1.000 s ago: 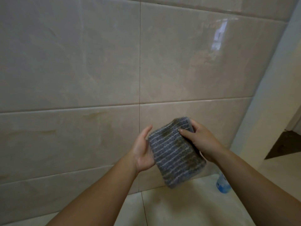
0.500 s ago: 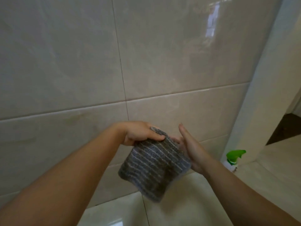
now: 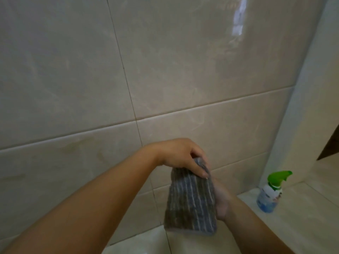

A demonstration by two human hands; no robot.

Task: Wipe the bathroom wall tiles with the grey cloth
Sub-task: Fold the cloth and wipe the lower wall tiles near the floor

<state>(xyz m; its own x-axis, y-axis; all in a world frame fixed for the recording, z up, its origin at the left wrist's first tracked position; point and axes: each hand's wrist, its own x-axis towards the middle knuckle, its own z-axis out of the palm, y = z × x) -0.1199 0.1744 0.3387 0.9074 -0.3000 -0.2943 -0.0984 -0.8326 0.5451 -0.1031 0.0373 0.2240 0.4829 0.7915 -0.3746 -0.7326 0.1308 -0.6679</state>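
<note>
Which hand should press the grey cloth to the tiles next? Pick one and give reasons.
Left. The left hand pinches the grey cloth by its top edge, nearer the wall tiles. The right hand is mostly hidden behind the hanging cloth, lower down, and only backs it.

Dim, flat light; bluish glare patch on glossy wall tiles (image 3: 237, 21) upper right, grout lines bowed by wide-angle lens, slight softness throughout.

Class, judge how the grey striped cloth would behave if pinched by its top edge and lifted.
Probably floppy: the grey cloth hangs down from the left hand. Likely light, as fingertips hold it. Its ribbed weave suggests a good grip.
</note>
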